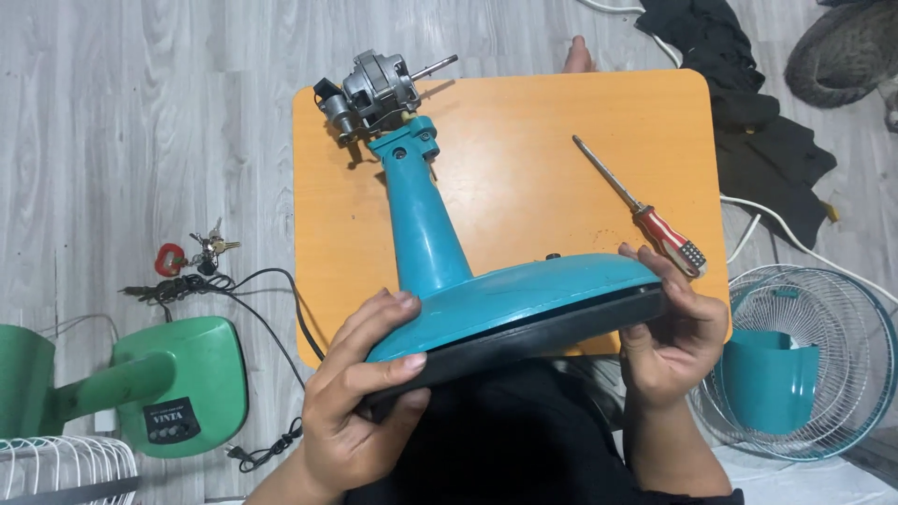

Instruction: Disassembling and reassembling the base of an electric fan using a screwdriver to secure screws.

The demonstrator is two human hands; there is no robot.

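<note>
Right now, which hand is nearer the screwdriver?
Right. The right hand grips the teal fan base just below the screwdriver; the left hand holds the opposite edge.

Table: a small orange wooden table (524,187) with rounded corners is standing on the floor.
On the table: a screwdriver (641,208) with a red-and-white striped handle and a long steel shaft is lying slantwise toward the right side.
Floor: pale grey wood-grain planks (140,122) are carrying everything else.
Floor, left: a bunch of keys with a red tag (195,252) is lying near a black power cord (267,309); a green plastic fan base (178,383) is sitting beside it.
Floor, right: a round wire fan guard with a teal rim (823,355) is lying flat; a heap of black cloth (748,112) is lying above it, crossed by a white cable (795,238).
</note>
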